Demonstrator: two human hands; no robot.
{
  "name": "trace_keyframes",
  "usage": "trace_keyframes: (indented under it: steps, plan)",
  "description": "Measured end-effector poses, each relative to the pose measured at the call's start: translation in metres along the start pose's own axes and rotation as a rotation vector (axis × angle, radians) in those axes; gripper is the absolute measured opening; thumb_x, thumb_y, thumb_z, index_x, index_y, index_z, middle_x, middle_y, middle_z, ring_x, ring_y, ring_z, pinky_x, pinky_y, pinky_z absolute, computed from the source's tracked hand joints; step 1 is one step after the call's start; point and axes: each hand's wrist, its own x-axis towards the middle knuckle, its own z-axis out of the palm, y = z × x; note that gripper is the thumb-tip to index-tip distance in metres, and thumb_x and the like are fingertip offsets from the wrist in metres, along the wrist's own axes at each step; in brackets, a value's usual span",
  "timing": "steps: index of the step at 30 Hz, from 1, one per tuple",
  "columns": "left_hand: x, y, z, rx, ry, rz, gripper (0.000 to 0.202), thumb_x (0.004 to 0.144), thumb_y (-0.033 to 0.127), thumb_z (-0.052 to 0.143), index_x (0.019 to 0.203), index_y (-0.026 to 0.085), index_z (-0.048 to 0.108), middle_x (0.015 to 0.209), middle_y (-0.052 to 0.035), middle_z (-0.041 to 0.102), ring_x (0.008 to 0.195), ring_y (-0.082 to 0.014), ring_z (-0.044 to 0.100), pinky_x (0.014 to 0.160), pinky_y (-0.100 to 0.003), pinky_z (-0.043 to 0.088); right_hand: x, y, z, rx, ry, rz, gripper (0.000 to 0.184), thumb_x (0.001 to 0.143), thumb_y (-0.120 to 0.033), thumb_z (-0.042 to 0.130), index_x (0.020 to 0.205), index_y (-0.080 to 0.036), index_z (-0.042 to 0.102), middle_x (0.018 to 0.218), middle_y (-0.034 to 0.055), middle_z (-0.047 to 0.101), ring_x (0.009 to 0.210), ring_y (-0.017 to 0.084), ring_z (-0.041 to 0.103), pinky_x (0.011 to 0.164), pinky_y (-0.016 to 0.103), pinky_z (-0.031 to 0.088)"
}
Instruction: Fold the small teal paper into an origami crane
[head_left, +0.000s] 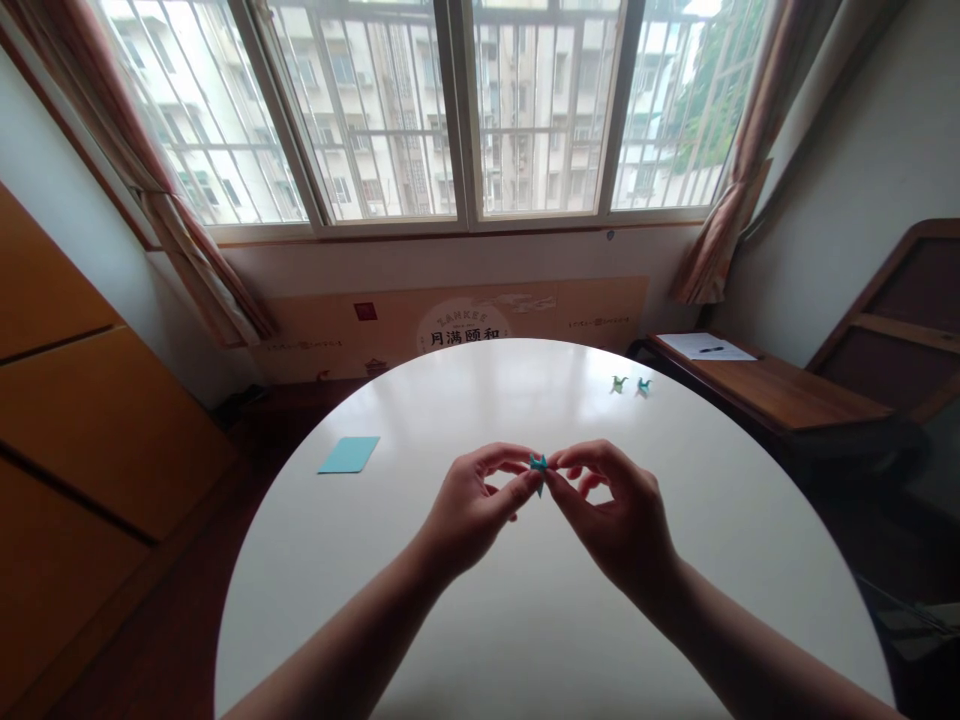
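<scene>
A small teal folded paper figure (538, 466) is held up over the table, between the fingertips of both hands. My left hand (484, 492) pinches its left side between thumb and forefinger. From the other side, my right hand (611, 500) closes thumb and forefinger on its right edge. One pointed tip of the paper hangs down below the fingers. The fingertips cover part of the folds. Two small folded paper cranes, a green one (618, 384) and a blue one (644, 386), stand side by side at the table's far right.
The round white table (480, 620) fills the middle of the view. A teal sheet or stack of square paper (349, 455) lies on its left. Beyond, a wooden side table (795, 388) bears a white paper (694, 346) and a pen (711, 349). Orange cabinets (75, 430) stand left.
</scene>
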Motion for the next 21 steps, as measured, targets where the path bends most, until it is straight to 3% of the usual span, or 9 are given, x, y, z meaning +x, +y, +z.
trace_keyframes:
  steps: [5, 10, 21]
  plan:
    - [0.002, 0.001, -0.003, -0.083, 0.017, -0.064, 0.029, 0.078, 0.038, 0.082, 0.093, 0.012, 0.078, 0.079, -0.0069, 0.072, 0.066, -0.0143, 0.058, 0.048, -0.019, 0.047, 0.002, 0.0, 0.001, 0.014, -0.023, 0.05, 0.007, 0.087, -0.021, 0.072, 0.092, -0.023, 0.068, 0.082, 0.0015, 0.073, 0.07, 0.016, 0.067, 0.054, 0.024, 0.054]
    - [0.005, 0.0, -0.004, -0.15, 0.06, -0.148, 0.031, 0.072, 0.039, 0.085, 0.088, 0.013, 0.081, 0.066, -0.0043, 0.066, 0.063, -0.0137, 0.055, 0.044, -0.017, 0.043, 0.006, 0.002, 0.002, 0.095, -0.091, 0.238, 0.013, 0.09, -0.032, 0.068, 0.099, -0.022, 0.072, 0.086, 0.0036, 0.076, 0.077, 0.018, 0.069, 0.053, 0.023, 0.054]
    - [0.007, 0.002, -0.006, -0.056, 0.041, -0.159, 0.032, 0.079, 0.045, 0.076, 0.083, 0.014, 0.081, 0.061, -0.004, 0.063, 0.057, -0.0126, 0.051, 0.043, -0.019, 0.041, 0.008, 0.012, 0.002, 0.312, -0.239, 0.48, 0.028, 0.083, -0.045, 0.076, 0.09, -0.018, 0.08, 0.083, 0.0084, 0.076, 0.073, 0.021, 0.065, 0.046, 0.024, 0.051]
